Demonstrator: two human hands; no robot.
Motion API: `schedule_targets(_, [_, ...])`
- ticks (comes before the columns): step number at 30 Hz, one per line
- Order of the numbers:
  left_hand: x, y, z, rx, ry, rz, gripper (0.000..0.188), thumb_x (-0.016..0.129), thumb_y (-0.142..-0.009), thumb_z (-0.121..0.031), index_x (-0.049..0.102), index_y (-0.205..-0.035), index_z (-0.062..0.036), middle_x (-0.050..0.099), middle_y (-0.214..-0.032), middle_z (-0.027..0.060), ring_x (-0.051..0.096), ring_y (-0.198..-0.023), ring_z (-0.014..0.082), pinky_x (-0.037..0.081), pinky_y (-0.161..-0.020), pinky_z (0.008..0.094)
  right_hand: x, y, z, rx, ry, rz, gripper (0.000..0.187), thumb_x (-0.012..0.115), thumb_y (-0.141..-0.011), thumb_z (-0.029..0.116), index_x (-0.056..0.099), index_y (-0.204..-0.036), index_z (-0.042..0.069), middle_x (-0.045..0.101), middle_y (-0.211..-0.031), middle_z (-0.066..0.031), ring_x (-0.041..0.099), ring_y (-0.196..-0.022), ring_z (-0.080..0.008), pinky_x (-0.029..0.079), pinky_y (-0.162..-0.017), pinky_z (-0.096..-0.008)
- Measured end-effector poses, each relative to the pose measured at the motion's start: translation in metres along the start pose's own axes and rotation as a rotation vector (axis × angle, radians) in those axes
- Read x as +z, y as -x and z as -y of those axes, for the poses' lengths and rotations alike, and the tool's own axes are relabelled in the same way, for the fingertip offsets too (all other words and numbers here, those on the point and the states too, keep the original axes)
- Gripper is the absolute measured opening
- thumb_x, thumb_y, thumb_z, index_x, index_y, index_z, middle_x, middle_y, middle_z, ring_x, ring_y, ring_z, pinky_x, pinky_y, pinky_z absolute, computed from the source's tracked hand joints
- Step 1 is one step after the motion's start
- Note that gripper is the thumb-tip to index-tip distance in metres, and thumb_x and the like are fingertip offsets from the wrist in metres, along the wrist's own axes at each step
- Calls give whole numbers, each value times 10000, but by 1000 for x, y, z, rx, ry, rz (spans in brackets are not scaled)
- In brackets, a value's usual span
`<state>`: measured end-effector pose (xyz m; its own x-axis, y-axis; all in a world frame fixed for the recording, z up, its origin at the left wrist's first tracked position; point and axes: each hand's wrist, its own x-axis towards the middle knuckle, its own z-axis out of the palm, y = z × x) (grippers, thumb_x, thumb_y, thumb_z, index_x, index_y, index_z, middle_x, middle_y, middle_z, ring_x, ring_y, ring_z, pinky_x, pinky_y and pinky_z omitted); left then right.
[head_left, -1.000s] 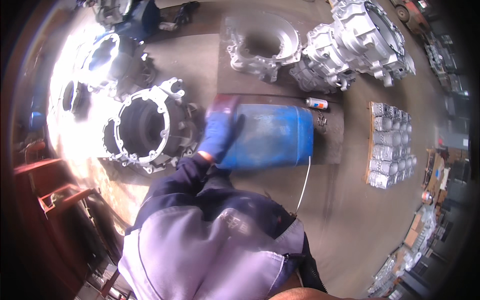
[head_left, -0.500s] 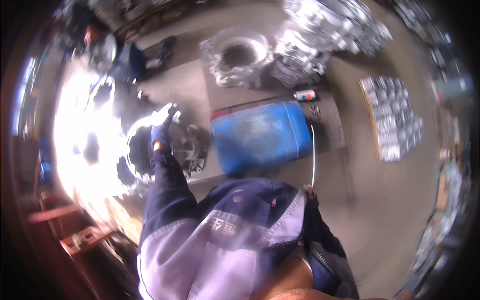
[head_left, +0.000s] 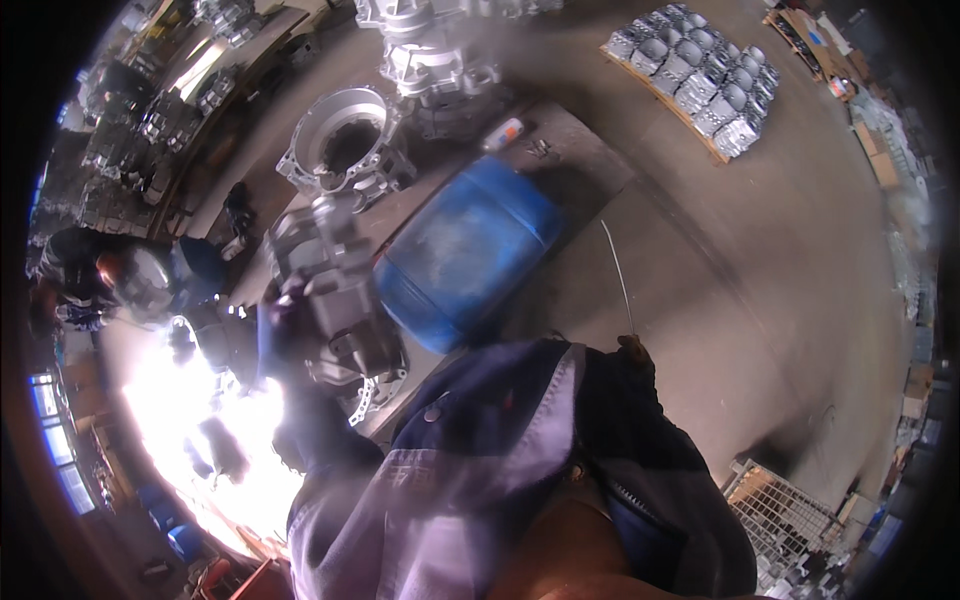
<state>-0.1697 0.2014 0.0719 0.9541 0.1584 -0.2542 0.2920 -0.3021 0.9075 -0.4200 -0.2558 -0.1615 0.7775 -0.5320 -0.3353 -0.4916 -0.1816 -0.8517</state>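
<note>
Metal housing point(head_left: 345, 318), blue container point(head_left: 465, 250) just beside it.

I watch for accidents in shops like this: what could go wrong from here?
The left hand is at the large casting; its hold is too blurred to judge, but if the grip slipped, the casting might pinch it or knock the blue drum beside it.

The thin rod sticks out from the right hand, so its free end could poke or snag something.

The can lies on its side and might roll if bumped.
</note>
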Motion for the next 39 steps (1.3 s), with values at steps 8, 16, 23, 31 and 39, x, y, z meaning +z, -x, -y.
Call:
schedule_targets(8, [135, -95, 19, 414, -631, 597, 416, 752, -704, -339, 645, -950, -21, 656, -875, 191, 633, -833, 347, 486, -735, 387, -32, 57, 59, 64, -126, -27, 237, 520, -966, 193, 596, -1098, 11, 619, -767, -52, 619, -702, -139, 479, -636, -263])
schedule_targets(16, [187, -53, 94, 952, -997, 655, 321, 801, -604, -223, 655, -870, -117, 646, -785, 102, 630, -774, 330, 471, -666, 431, -63, 119, 140, -38, 24, 118, 204, 569, -893, 162, 607, -1010, 0, 620, -772, -78, 607, -659, -156, 492, -615, -277])
schedule_targets(23, [175, -24, 112, 1074, -1091, 336, 578, 753, -621, -259, 612, -1169, -138, 618, -1133, 113, 565, -1072, 308, 421, -940, 432, -40, 75, 191, -177, 438, 171, 267, 635, -860, 275, 616, -962, 29, 569, -641, -11, 553, -549, -111, 449, -523, -283])
schedule_targets(31, [88, 95, 167, 869, -690, -11, 527, 704, -694, -184, 542, -1188, -98, 610, -1088, 153, 565, -1033, 334, 397, -958, 440, 52, -17, 242, -169, 855, 58, 427, 609, -825, 430, 667, -1029, 59, 675, -936, -187, 650, -910, -355, 507, -813, -414])
schedule_targets(39, [5, 133, 263, 532, -754, 41, 367, 656, -722, -160, 625, -1085, -113, 674, -876, 152, 629, -833, 360, 483, -792, 431, 122, 6, 291, -173, 775, 96, 382, 637, -841, 406, 670, -1057, 92, 686, -988, -139, 653, -949, -320, 506, -840, -385])
